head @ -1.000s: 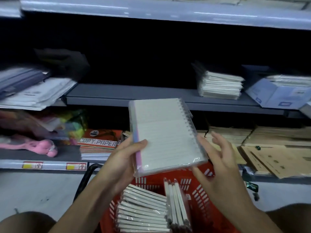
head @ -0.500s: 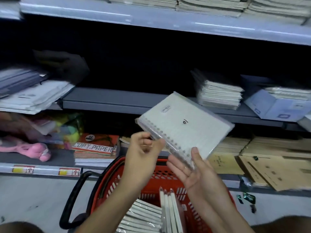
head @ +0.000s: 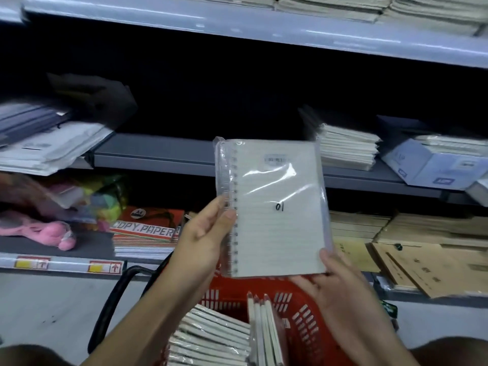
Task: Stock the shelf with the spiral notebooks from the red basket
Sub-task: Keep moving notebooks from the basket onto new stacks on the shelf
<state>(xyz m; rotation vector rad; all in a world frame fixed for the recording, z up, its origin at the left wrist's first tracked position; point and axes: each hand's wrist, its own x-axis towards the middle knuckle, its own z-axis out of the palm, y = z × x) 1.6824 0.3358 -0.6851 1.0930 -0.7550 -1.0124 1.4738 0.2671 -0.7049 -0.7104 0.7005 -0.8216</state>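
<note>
White spiral notebook in clear plastic wrap (head: 274, 207) is held upright above the red plastic basket (head: 298, 313), in front of the grey metal shelf (head: 158, 154). Left hand (head: 203, 239) pinches its spiral edge; right hand (head: 335, 283) grasps its lower right corner. More wrapped notebooks (head: 211, 339) lie in the basket.

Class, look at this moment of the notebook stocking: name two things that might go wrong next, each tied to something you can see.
1. The held notebook is in glossy plastic wrap; the left hand pinches only its spiral edge and the right hand only a bottom corner, so it might slip into the red basket.
2. The middle shelf holds a leaning notebook stack; pushing the new one against it might topple it.
</note>
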